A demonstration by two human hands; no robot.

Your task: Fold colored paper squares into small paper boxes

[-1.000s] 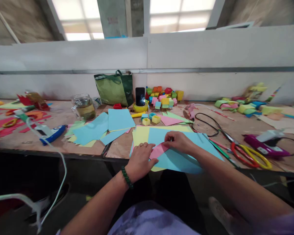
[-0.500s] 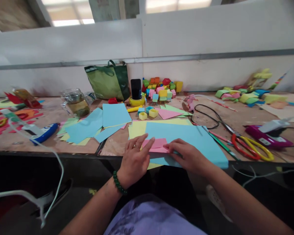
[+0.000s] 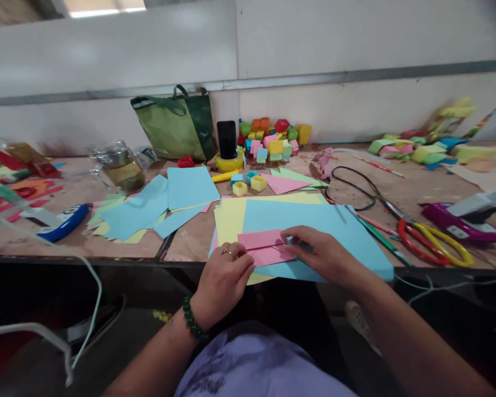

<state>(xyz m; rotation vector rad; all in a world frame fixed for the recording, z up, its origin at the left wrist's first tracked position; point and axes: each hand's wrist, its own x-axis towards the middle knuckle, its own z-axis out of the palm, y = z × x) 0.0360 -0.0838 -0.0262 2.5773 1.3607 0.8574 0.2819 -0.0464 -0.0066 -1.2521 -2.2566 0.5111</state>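
A folded pink paper (image 3: 264,247) lies over large blue sheets (image 3: 334,226) and yellow sheets (image 3: 232,215) at the table's front edge. Its two long flaps meet near a line along the middle. My left hand (image 3: 227,275), with a ring and a green bead bracelet, has its fingers closed on the paper's left end. At the right end, the thumb and fingers of my right hand (image 3: 318,251) pinch the paper near its middle line.
Scissors (image 3: 424,242), a green pencil (image 3: 382,240) and a purple glue gun (image 3: 458,223) lie right. Small paper boxes (image 3: 248,184) and a phone (image 3: 227,139) stand behind the sheets. Left are blue sheets (image 3: 192,187), a glass jar (image 3: 122,168) and a blue glue gun (image 3: 68,223).
My left hand has drawn back from across the pink paper to its left end, its fingers now bent. More of the paper shows, with a second flap visible. The view has tilted down.
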